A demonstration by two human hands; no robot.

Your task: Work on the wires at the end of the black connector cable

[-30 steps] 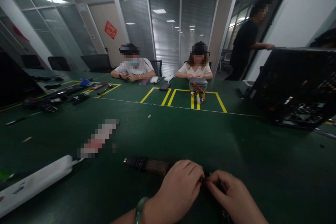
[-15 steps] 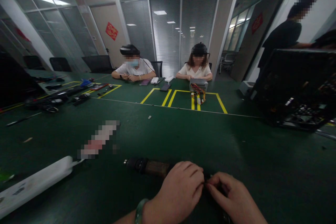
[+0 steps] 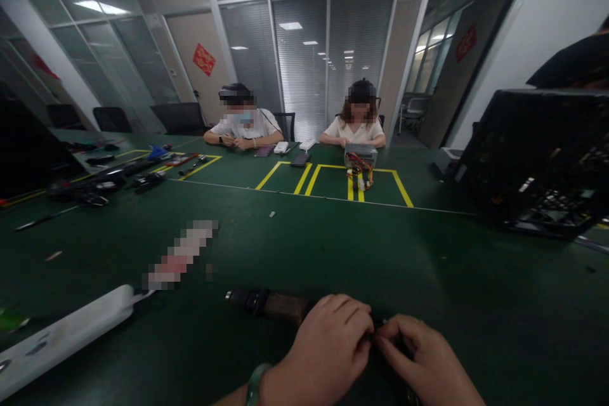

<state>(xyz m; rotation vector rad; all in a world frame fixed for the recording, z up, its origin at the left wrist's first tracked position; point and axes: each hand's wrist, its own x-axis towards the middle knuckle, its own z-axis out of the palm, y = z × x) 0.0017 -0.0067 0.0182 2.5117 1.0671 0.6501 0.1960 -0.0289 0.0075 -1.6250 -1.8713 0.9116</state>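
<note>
A dark tool with a brown grip and a metal tip point(image 3: 280, 306) lies on the green table, its tip pointing left. My left hand point(image 3: 328, 346), with a green bangle at the wrist, curls over the tool's right end, fingers closed. Close beside it, almost touching, my right hand point(image 3: 423, 352) pinches with thumb and forefinger. Whatever the fingertips hold is too small and dark to make out. Part of a dark object shows beneath my right hand.
A white power strip point(image 3: 66, 342) lies at the left. Tools and cables point(image 3: 109, 177) are farther back. Two people sit opposite, one behind a metal box with coloured wires point(image 3: 361, 155). A large black case point(image 3: 537, 158) stands at the right.
Both hands keep nearly the same place and pose. The standing person at the back right has moved mostly out of sight behind the black case.
</note>
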